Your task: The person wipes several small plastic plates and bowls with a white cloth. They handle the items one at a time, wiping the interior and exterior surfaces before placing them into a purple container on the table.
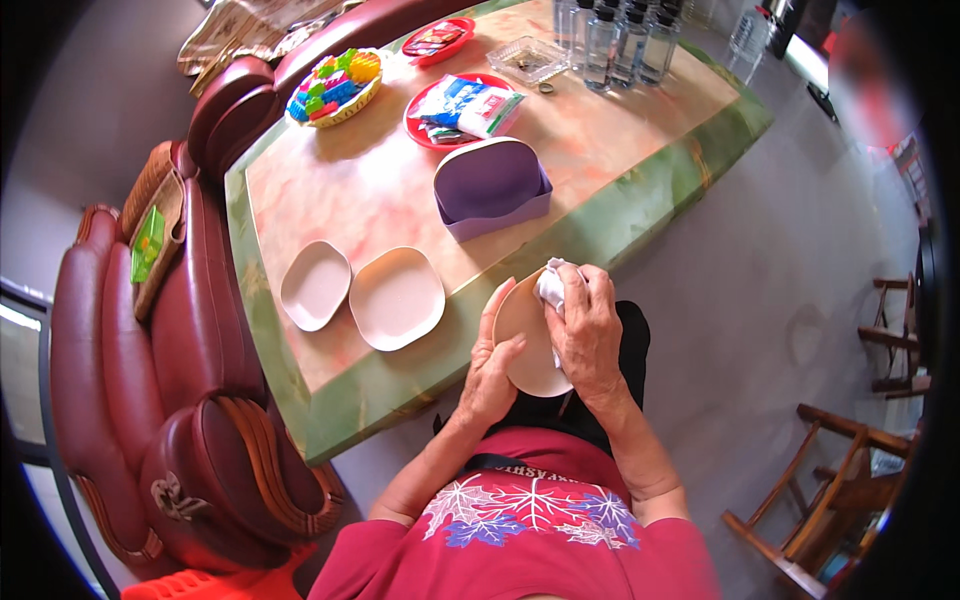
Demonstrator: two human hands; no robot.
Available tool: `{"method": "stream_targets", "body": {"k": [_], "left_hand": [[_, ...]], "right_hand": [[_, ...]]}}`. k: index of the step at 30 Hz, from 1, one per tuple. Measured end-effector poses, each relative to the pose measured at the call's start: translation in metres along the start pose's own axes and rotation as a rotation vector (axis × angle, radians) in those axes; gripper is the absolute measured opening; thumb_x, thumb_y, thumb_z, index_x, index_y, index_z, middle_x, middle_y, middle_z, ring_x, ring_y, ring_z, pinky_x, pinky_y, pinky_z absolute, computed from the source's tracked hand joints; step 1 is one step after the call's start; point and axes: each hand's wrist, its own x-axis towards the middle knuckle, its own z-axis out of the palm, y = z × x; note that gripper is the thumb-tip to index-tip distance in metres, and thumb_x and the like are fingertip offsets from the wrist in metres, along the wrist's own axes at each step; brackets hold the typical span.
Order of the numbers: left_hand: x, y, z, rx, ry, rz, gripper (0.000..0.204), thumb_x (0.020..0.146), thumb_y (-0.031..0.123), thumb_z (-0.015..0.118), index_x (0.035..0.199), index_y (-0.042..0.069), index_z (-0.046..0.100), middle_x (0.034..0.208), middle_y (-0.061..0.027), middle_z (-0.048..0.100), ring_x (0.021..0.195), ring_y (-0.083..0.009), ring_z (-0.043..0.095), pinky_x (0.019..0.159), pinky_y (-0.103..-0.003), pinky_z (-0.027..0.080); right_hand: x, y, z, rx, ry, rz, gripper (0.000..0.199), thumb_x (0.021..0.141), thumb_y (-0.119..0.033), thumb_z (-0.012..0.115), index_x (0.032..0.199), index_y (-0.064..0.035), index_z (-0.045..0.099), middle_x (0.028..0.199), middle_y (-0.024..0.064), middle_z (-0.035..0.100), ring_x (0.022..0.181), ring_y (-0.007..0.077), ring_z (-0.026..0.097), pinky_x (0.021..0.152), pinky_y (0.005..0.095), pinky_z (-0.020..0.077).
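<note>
A cream-coloured plate is held above my lap, just off the table's near edge. My left hand grips its left side, thumb over the face and fingers along the rim. My right hand is closed round a crumpled white tissue and presses it against the plate's upper right part. On the table to the left lie two similar plates, a smaller one and a larger one, close side by side. Beyond my hands stands a purple holder with plates upright inside it.
The marbled table has a green border. Farther back are a basket of colourful blocks, red dishes with packets, a glass ashtray and several clear bottles. A dark red sofa runs along the left; wooden stools stand right.
</note>
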Motion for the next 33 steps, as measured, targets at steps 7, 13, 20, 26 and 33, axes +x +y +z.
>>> {"method": "stream_targets", "body": {"k": [7, 13, 20, 26, 33], "left_hand": [[0.000, -0.018, -0.014, -0.015, 0.101, 0.032, 0.049, 0.105, 0.032, 0.033, 0.149, 0.011, 0.025, 0.145, -0.0085, 0.036, 0.132, -0.0209, 0.039, 0.111, -0.035, 0.031], [-0.006, -0.016, -0.016, -0.039, 0.146, 0.014, 0.044, 0.105, 0.031, 0.036, 0.144, 0.011, 0.035, 0.139, -0.0083, 0.044, 0.127, -0.0198, 0.045, 0.107, -0.035, 0.038], [-0.005, -0.002, -0.004, 0.037, 0.074, 0.075, 0.064, 0.088, 0.001, 0.045, 0.148, 0.011, 0.026, 0.143, -0.0105, 0.039, 0.132, -0.0219, 0.040, 0.109, -0.035, 0.034], [-0.009, -0.007, -0.007, 0.024, 0.061, 0.018, 0.071, 0.079, -0.003, 0.041, 0.148, 0.010, 0.026, 0.143, -0.0100, 0.039, 0.132, -0.0222, 0.039, 0.110, -0.035, 0.033], [-0.009, -0.005, -0.022, 0.008, 0.059, 0.053, 0.071, 0.079, -0.007, 0.041, 0.146, 0.009, 0.029, 0.139, -0.0102, 0.042, 0.128, -0.0216, 0.043, 0.107, -0.034, 0.037]], "right_hand": [[-0.010, -0.021, 0.002, 0.235, -0.223, -0.224, 0.055, 0.079, -0.014, 0.066, 0.127, 0.0049, 0.049, 0.121, 0.0220, 0.047, 0.114, 0.0380, 0.045, 0.098, 0.0456, 0.0400], [-0.012, -0.021, 0.002, 0.392, -0.242, -0.292, 0.044, 0.077, -0.003, 0.066, 0.120, 0.0019, 0.059, 0.118, 0.0185, 0.051, 0.109, 0.0354, 0.049, 0.094, 0.0422, 0.0445], [0.012, -0.008, 0.010, -0.129, 0.145, -0.128, 0.035, 0.078, -0.007, 0.062, 0.113, 0.0010, 0.062, 0.108, 0.0163, 0.054, 0.103, 0.0320, 0.054, 0.084, 0.0392, 0.0506], [0.001, -0.006, 0.003, -0.097, 0.135, -0.001, 0.040, 0.074, -0.003, 0.068, 0.113, -0.0054, 0.061, 0.101, 0.0117, 0.052, 0.097, 0.0292, 0.054, 0.079, 0.0359, 0.0517], [-0.001, -0.027, 0.013, 0.332, -0.108, -0.153, 0.040, 0.072, -0.006, 0.071, 0.110, -0.0067, 0.061, 0.113, 0.0125, 0.055, 0.104, 0.0327, 0.052, 0.090, 0.0417, 0.0470]]}}
